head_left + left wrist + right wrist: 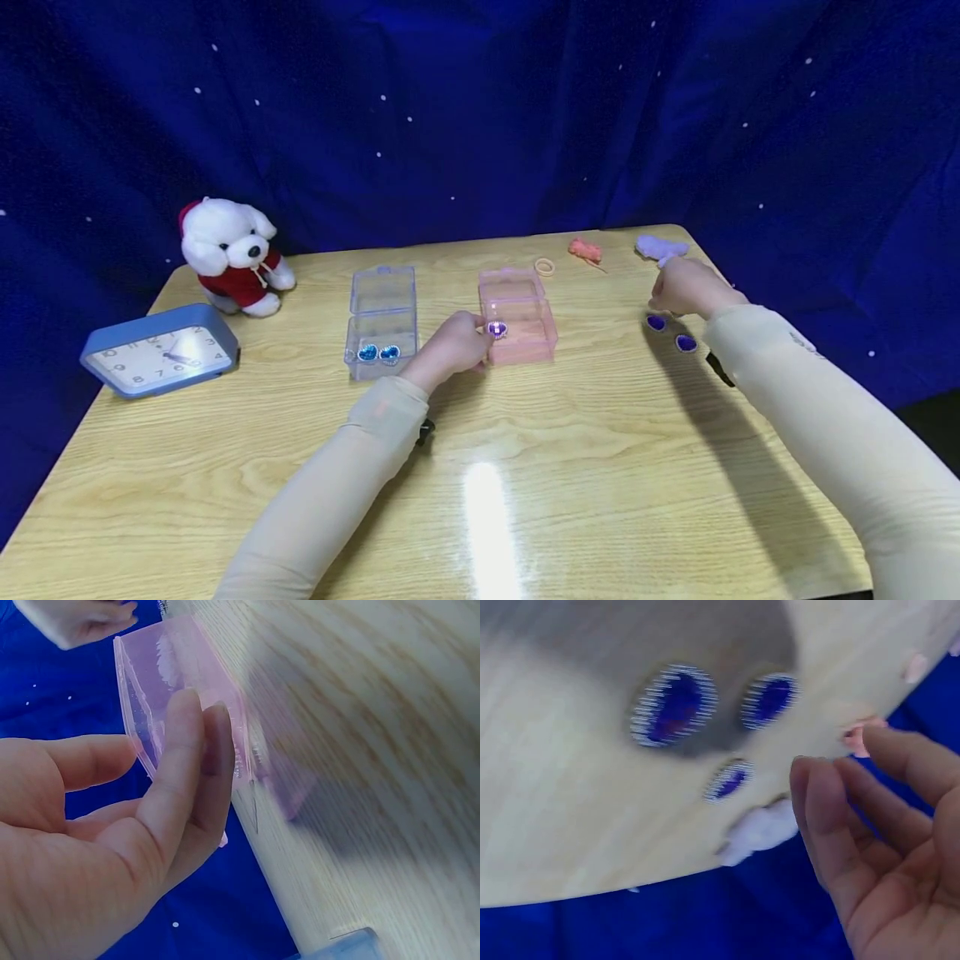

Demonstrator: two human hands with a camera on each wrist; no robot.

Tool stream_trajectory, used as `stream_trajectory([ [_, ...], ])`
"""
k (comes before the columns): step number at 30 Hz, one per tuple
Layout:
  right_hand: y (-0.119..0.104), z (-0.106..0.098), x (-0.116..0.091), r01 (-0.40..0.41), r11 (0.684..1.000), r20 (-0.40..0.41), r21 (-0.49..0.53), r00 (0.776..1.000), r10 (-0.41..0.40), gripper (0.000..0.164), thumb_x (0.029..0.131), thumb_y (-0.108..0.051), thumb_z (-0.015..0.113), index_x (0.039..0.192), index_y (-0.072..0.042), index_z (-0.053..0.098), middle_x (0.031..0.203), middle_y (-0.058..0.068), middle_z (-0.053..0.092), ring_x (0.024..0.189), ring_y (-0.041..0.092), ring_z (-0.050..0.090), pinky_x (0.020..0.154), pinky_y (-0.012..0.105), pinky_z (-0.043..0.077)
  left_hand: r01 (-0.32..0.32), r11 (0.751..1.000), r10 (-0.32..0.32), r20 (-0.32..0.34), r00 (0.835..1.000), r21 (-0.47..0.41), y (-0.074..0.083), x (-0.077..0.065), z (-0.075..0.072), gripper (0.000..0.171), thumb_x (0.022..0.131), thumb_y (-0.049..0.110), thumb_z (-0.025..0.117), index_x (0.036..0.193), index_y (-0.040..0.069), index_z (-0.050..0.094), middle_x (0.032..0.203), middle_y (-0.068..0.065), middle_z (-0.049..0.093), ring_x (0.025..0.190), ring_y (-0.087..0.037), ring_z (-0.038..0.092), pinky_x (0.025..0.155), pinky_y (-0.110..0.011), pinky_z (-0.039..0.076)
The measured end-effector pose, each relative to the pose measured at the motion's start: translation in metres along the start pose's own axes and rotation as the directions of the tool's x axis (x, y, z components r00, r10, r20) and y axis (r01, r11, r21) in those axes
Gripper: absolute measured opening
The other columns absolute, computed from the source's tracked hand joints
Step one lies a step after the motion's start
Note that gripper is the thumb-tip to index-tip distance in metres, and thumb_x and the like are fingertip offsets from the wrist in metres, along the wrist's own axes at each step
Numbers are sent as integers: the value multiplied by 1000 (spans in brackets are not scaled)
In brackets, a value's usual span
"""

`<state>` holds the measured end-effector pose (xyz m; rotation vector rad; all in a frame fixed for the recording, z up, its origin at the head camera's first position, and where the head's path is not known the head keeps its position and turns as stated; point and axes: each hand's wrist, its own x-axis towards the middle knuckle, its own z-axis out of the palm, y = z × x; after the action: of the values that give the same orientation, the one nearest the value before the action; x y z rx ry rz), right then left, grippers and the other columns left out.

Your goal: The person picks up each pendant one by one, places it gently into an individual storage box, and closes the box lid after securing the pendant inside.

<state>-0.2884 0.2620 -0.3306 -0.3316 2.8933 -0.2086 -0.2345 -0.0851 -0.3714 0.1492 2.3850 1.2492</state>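
My left hand (457,343) is at the left side of an open pink clear plastic box (522,353). In the left wrist view its thumb and bent fingers stand apart in front of the box; whether they touch it I cannot tell. A purple gem with a pale sparkling rim (497,330) shows by its fingertips, at the box's left part. My right hand (692,287), fingers loosely bent and holding nothing, hovers near similar purple gems (686,342). The right wrist view has three gems lying on the table, including a small one (730,781) nearest the fingers.
An open bluish clear box (383,291) holds two blue gems (367,353). A blue clock (161,350) and white plush dog (232,250) stand left. Behind lie a pale ring (544,267), an orange-pink bundle (586,251) and a lavender bundle (660,247) on the wooden table (600,467).
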Motion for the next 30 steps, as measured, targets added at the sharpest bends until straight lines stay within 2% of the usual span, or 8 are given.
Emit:
stream_trajectory([
  [2,9,7,0,33,999,19,11,999,-33,26,85,-15,71,99,7,72,87,14,72,89,36,65,87,53,49,0,1000,0,0,1000,-3,-1,0,0,50,104,12,49,150,-3,36,90,-18,67,79,-30,69,75,-34,58],
  [5,16,15,-1,107,994,24,20,994,-107,34,83,-12,75,108,10,68,95,19,71,92,37,65,86,52,50,3,1000,-3,4,1000,-11,-2,1,1,49,104,14,48,150,-2,38,91,-18,67,79,-30,68,75,-35,58],
  [9,23,24,-3,178,983,5,39,984,-178,33,79,-8,79,105,9,70,88,12,69,83,26,63,81,49,51,2,1000,-2,11,1000,-25,-3,1,1,48,105,14,48,150,-1,38,92,-19,68,80,-31,67,74,-36,57],
  [13,27,32,-3,212,977,-6,35,977,-212,18,79,-7,77,95,1,74,78,2,67,73,18,59,73,42,51,-3,1000,3,14,1000,-32,-3,1,1,49,105,13,47,150,-2,37,92,-19,68,79,-31,67,75,-37,57],
  [16,30,36,-3,222,975,-17,27,975,-222,9,80,-7,75,89,-3,75,73,-1,65,67,13,56,68,38,49,1,1000,-1,9,1000,-12,-3,2,1,49,105,15,47,151,-1,36,91,-18,68,79,-30,68,74,-38,56],
  [20,32,37,-3,219,975,-38,33,975,-218,9,82,-8,74,89,-2,75,73,-1,67,66,11,57,69,38,50,10,1000,-10,10,1000,3,-2,3,1,51,105,17,47,152,1,34,91,-16,69,79,-29,69,74,-36,57],
  [23,33,36,-3,203,978,-23,53,979,-202,10,83,-10,75,90,-3,75,74,-2,67,66,11,59,70,38,51,13,1000,-13,17,1000,-3,-2,3,0,51,105,15,47,152,0,34,91,-16,69,80,-29,69,75,-33,57],
  [30,35,37,6,178,980,37,84,983,-181,18,73,-9,76,89,-3,72,79,0,67,72,16,60,71,37,50,18,1000,-18,1,1000,5,-1,0,2,50,104,14,49,151,1,36,93,-17,69,77,-29,68,71,-38,55],
])
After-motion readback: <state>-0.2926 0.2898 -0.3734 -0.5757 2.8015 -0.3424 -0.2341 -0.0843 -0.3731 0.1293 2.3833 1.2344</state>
